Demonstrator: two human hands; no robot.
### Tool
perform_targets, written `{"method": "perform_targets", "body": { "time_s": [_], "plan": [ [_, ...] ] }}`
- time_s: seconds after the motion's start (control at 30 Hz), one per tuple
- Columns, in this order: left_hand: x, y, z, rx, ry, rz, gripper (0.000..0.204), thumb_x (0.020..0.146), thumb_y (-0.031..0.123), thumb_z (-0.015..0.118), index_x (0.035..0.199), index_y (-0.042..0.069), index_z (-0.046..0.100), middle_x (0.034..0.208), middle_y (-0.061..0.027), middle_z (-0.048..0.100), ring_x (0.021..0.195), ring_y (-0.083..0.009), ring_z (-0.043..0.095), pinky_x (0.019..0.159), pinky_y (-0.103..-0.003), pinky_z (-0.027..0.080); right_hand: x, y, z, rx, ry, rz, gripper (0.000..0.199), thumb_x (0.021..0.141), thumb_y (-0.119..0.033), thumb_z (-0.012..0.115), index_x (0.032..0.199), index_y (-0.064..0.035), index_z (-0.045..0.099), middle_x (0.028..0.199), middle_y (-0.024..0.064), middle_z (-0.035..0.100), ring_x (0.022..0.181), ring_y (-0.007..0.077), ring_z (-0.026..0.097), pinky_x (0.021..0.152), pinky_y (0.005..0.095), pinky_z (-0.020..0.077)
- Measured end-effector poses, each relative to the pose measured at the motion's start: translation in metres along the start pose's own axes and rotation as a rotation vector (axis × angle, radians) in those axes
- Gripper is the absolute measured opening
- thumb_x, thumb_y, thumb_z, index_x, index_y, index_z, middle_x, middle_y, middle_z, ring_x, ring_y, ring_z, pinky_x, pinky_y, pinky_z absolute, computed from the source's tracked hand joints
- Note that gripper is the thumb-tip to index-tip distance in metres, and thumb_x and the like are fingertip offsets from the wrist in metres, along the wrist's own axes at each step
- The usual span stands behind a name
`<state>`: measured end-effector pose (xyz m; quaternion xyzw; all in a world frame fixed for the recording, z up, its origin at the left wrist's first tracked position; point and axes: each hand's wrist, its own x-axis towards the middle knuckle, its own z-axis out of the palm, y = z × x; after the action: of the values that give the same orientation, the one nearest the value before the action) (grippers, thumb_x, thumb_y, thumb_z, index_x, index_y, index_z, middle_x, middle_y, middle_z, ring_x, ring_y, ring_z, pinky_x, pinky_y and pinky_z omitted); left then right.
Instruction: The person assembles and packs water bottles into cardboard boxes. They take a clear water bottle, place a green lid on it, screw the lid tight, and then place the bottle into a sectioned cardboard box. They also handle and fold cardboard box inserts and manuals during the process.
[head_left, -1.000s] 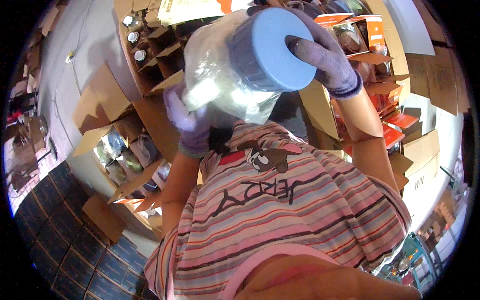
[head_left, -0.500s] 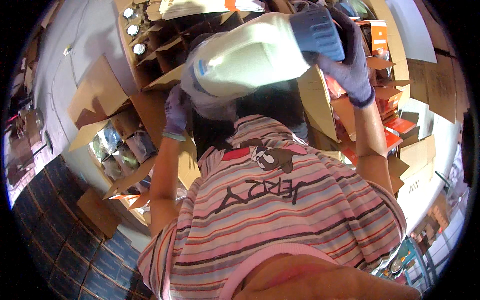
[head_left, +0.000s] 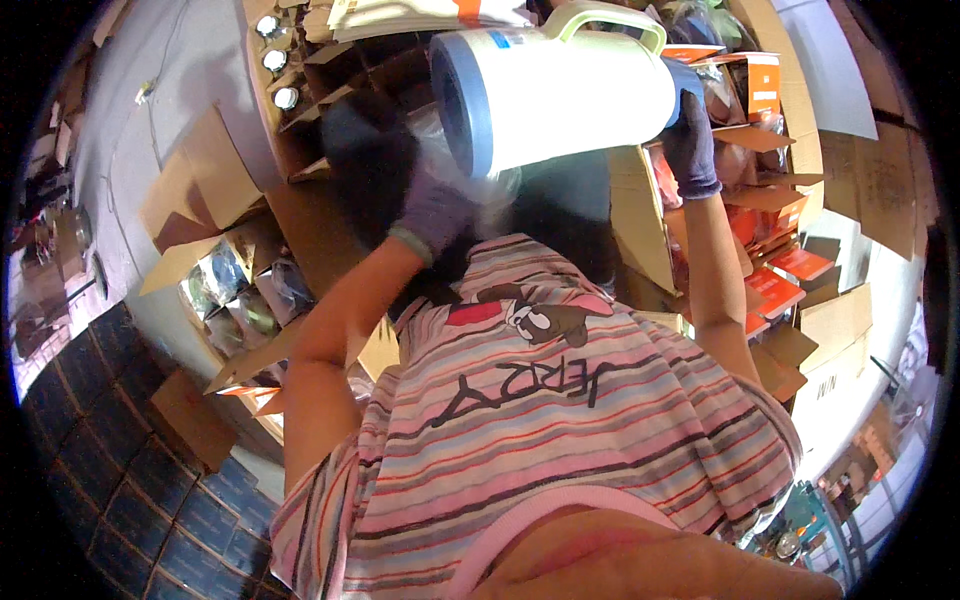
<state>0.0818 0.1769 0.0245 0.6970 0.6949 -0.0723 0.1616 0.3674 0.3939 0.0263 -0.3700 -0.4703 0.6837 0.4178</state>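
a: where is the jug now?

b: the white jug is held up at twelve o'clock, over the cardboard boxes. the right hand, in a purple glove, grips it at the far end, near the pale green handle.

a: and the left hand?

b: the left hand is blurred, under the blue-rimmed end. it seems to pull at a clear plastic bag, but i cannot tell if it is clenched.

a: how far along?

b: i think the jug is already out of the wrapping; the bag is not yet put away.

a: which way does it point?

b: the long axis lies nearly flat, the blue end toward nine o'clock, the handle upward.
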Motion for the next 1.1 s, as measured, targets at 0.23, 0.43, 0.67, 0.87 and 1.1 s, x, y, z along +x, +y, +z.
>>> {"method": "perform_targets", "body": {
  "time_s": [0.23, 0.43, 0.67, 0.87, 1.1],
  "plan": [
    [-0.038, 0.022, 0.018, -0.202, -0.286, 0.305, 0.033, 0.088, 0.021, 0.049, 0.112, 0.005, 0.064, 0.098, -0.0217, 0.066, 0.096, -0.0395, 0.063, 0.093, -0.049, 0.044, -0.003, -0.008, 0.057, -0.074, -0.033, 0.014, 0.061, 0.083, -0.020, 0.068, 0.136, -0.0029, 0.042, 0.114, 0.0081, 0.057, 0.101, 0.0187, 0.059, 0.087, 0.0322, 0.0499],
    [-0.086, -0.020, -0.140, -0.739, -0.106, 0.499, 0.021, 0.087, 0.018, 0.061, 0.102, 0.004, 0.063, 0.093, -0.0143, 0.065, 0.093, -0.0298, 0.064, 0.084, -0.036, 0.051, 0.002, -0.041, 0.078, -0.294, -0.255, -0.123, 0.085, 0.073, -0.023, 0.075, 0.144, -0.0014, 0.033, 0.134, 0.0116, 0.047, 0.121, 0.0201, 0.047, 0.102, 0.0337, 0.0384],
    [-0.049, -0.041, -0.136, -0.658, 0.664, -0.083, 0.040, 0.069, 0.008, 0.080, 0.103, 0.002, 0.060, 0.094, -0.0097, 0.064, 0.097, -0.0261, 0.059, 0.086, -0.038, 0.048, -0.015, -0.047, 0.109, -0.704, -0.655, -0.566, 0.103, 0.067, -0.023, 0.084, 0.149, -0.0033, 0.024, 0.145, 0.0164, 0.037, 0.132, 0.0264, 0.040, 0.109, 0.0382, 0.0333],
    [-0.055, -0.047, -0.125, -0.380, 0.753, 0.083, 0.040, 0.054, 0.012, 0.081, 0.091, 0.009, 0.066, 0.092, -0.0101, 0.061, 0.091, -0.0323, 0.056, 0.081, -0.041, 0.046, -0.020, -0.099, 0.108, -0.639, -0.661, 0.326, 0.089, 0.080, -0.034, 0.073, 0.149, -0.0042, 0.025, 0.141, 0.0166, 0.044, 0.126, 0.0247, 0.048, 0.102, 0.0371, 0.0437],
    [-0.059, -0.054, -0.121, -0.355, 1.004, -0.025, 0.032, 0.065, 0.006, 0.075, 0.092, 0.007, 0.058, 0.088, -0.0103, 0.059, 0.084, -0.0318, 0.058, 0.077, -0.043, 0.046, -0.018, -0.102, 0.110, -0.813, -0.663, -0.656, 0.092, 0.083, -0.044, 0.068, 0.150, -0.0021, 0.020, 0.151, 0.0155, 0.030, 0.140, 0.0267, 0.028, 0.115, 0.0407, 0.0245]
  ]
}}
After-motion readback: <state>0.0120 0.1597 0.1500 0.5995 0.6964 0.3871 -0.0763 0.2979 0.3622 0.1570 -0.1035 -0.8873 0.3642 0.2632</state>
